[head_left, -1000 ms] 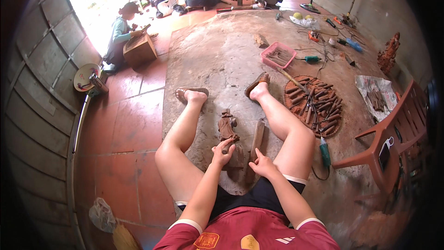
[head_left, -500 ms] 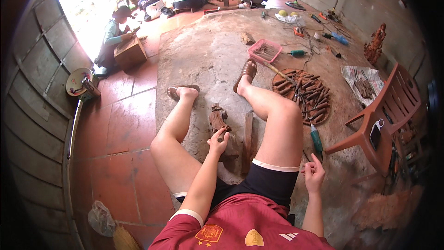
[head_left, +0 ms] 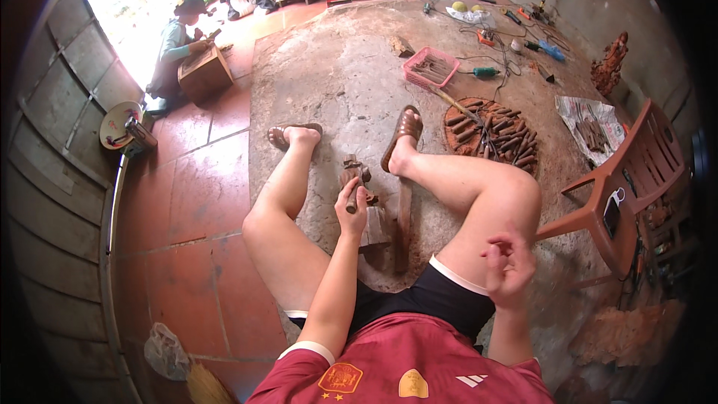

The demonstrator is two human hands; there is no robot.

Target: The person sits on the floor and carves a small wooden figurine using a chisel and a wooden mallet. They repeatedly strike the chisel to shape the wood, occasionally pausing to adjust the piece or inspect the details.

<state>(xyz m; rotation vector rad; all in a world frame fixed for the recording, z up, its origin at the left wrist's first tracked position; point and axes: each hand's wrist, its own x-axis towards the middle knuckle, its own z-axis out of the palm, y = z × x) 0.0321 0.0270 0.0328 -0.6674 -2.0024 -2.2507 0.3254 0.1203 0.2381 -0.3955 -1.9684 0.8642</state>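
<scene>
Between my legs, my left hand [head_left: 350, 208] is closed round the short brown handle of a carving chisel [head_left: 352, 207]; its blade is hidden. Just beyond and under the fingers is a brown wood carving [head_left: 353, 170], partly covered by the hand. A pale wooden block [head_left: 377, 227] lies right beside that wrist, close to the carving. Over my right thigh, my right hand [head_left: 510, 269] is raised and smeared by motion, its fingers seeming partly curled. I make out nothing in it.
A wooden strip [head_left: 404, 228] lies by the block. To the right are a round tray of wooden-handled tools [head_left: 497, 131], a pink basket [head_left: 431, 67], a green power tool [head_left: 486, 72] with cords, and a brown chair [head_left: 609, 202] bearing a phone. A person [head_left: 176, 56] works at a wooden box.
My left hand has moved up over the carving with the chisel. The right hand has risen over my thigh. My right knee has swung outward, covering a green tool beside the tray.
</scene>
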